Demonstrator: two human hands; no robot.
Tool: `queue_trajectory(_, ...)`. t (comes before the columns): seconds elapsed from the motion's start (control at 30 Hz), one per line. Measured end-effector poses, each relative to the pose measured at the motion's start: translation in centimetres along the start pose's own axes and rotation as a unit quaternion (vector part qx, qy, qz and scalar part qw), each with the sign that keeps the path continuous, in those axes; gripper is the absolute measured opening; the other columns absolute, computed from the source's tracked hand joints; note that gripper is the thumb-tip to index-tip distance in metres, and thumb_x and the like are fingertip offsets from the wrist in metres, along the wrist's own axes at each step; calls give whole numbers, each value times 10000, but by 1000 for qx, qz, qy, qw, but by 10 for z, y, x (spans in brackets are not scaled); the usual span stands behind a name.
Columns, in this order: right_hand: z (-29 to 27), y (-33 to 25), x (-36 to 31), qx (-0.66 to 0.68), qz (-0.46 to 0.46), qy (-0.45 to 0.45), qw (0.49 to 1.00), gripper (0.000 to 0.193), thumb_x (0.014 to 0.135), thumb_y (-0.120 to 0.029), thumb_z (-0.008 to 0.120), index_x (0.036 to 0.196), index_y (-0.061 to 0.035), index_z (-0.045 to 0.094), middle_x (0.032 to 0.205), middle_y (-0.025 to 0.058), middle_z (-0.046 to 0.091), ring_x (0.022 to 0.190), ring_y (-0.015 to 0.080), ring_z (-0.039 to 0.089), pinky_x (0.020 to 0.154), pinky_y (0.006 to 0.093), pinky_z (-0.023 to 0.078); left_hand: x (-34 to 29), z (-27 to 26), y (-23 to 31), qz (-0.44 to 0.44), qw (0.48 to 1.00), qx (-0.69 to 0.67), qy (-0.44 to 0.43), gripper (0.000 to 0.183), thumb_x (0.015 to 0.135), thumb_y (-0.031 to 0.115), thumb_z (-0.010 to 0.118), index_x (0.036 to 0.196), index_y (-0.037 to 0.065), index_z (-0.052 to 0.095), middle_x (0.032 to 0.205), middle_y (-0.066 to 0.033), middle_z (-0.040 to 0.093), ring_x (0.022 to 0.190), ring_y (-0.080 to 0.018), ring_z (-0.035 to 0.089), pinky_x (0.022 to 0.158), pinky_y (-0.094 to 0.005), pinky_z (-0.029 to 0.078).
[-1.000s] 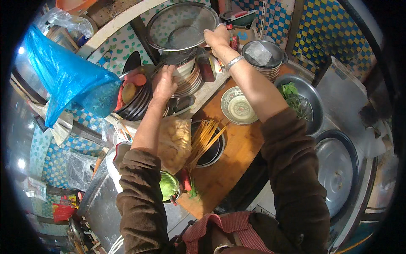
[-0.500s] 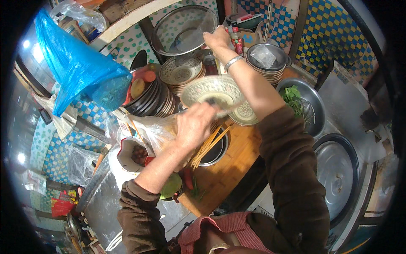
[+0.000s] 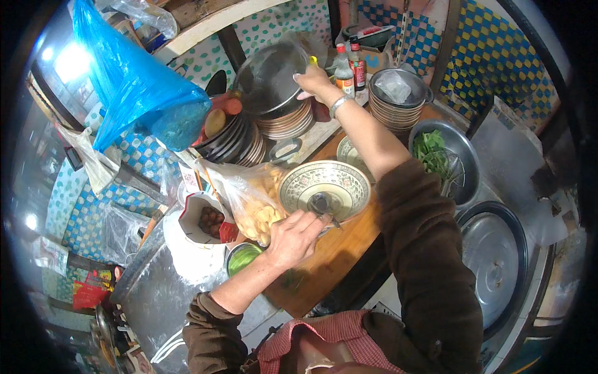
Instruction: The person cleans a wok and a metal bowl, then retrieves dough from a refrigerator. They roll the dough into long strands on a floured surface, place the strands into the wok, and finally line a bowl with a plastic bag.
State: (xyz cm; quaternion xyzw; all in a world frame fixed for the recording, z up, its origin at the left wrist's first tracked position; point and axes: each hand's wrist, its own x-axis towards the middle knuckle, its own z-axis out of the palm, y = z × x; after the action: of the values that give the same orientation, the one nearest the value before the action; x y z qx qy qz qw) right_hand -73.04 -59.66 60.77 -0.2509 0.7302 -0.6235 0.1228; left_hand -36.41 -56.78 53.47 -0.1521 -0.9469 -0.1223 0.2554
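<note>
A patterned ceramic bowl [image 3: 294, 185] is held over the near part of the wooden board, its rim gripped by my left hand [image 3: 294, 238]. Inside the bowl lies a small dark metal piece [image 3: 321, 202], like a spoon or ladle head, close to my left fingertips; whether those fingers also hold it I cannot tell. My right hand [image 3: 316, 82] reaches far forward and is closed on the rim of a grey metal basin [image 3: 265, 81]. That basin rests, slightly tilted, on a stack of bowls [image 3: 285, 126]. Another patterned bowl [image 3: 346, 151] sits partly hidden behind my right forearm.
A clear bag of yellowish pieces [image 3: 255, 215], a white container of brown balls [image 3: 194, 229] and a green bowl [image 3: 244, 257] stand left. A blue bag [image 3: 134, 93] hangs above. Sauce bottles [image 3: 356, 65], stacked bowls [image 3: 387, 112] and a greens basin [image 3: 470, 177] are right.
My right hand has lowered the metal basin onto the bowl stack. My left hand has brought the patterned bowl down and nearer, and the chopsticks and dark pot are now hidden.
</note>
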Motion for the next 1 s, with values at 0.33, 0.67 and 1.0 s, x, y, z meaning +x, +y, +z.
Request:
queue_trajectory(0.33, -28, -22, -176, -416, -183, -414, 789, 371, 951, -372, 677, 849, -23, 749, 665, 98, 723, 625, 199, 718, 599, 354, 564, -21, -11, -8, 29, 994, 107, 4, 474, 728, 128, 681, 1202, 144, 675, 846, 27, 535, 779, -136, 589, 499, -272, 527)
queue_trajectory(0.67, -40, 22, -204, -220, -221, -405, 859, 191, 840, -196, 742, 802, -10, 730, 727, 125, 708, 634, 225, 654, 635, 340, 520, -5, 3, -2, 76, 984, 151, 61, 649, 759, 167, 666, 1405, 138, 611, 785, 41, 489, 707, -108, 544, 459, -250, 475)
queue_trajectory(1.0, -50, -40, -37, -363, -125, -111, 917, 602, 974, -532, 633, 1175, 27, 732, 1114, 203, 746, 1005, 294, 705, 919, 393, 506, -160, -57, 55, 10, 991, 19, 134, 297, 770, 164, 640, 1065, 139, 662, 913, 14, 544, 863, -139, 561, 514, -250, 507)
